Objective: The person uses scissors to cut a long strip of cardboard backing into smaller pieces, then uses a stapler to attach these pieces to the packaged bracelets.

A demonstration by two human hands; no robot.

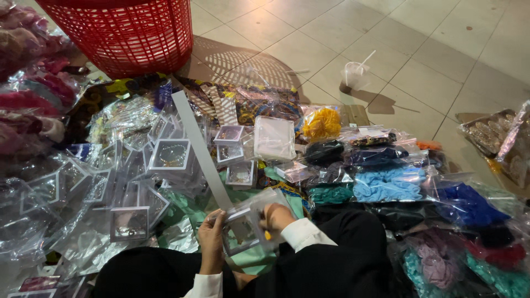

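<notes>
basket: big red mesh basket [124, 33] sits back by the tiles, out of the way
bagged stuff: clear bags of coloured scrunchies [386, 185] fanned out on the right, probably so colours show
boxes: white framed display boxes [170, 155] piled on the left
held box: clear-front box [248, 223] sits over the lap, between both hands
left hand [211, 238]: fingers curled round the box's left edge
right hand [274, 216]: pinching its top right corner

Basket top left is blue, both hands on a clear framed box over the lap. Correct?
Not quite. The head view shows the basket is red, not blue. The rest stands: left hand and right hand both hold the clear framed box over the lap.
</notes>
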